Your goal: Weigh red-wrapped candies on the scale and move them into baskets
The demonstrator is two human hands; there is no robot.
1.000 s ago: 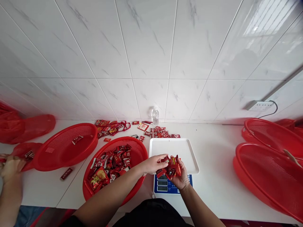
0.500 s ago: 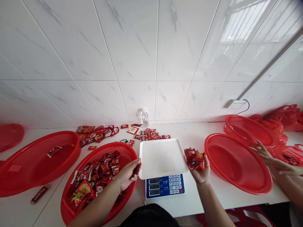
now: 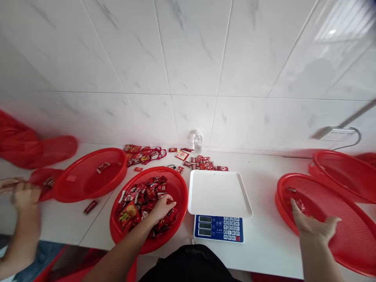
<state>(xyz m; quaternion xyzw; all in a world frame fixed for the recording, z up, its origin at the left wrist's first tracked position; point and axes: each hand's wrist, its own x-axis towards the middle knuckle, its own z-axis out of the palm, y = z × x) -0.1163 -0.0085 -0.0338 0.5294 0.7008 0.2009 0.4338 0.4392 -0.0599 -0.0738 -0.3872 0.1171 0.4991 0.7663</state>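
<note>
My left hand is over the red basket of wrapped snacks, its fingers curled; whatever they hold is hidden. At the right, my right hand is spread above another red basket, with nothing in its grasp. A few red packets lie in that basket beyond the fingers. Between the two baskets stands a scale with a bare white tray and a blue keypad panel.
Loose red packets and a clear bottle lie near the tiled wall. Another basket is at the left, beside another person's hands. A further basket stands at the back right.
The view has turned left. My right hand has moved right and let go of its packets, which are in the right basket. My left hand has gone from the tray's edge into the snack basket.
</note>
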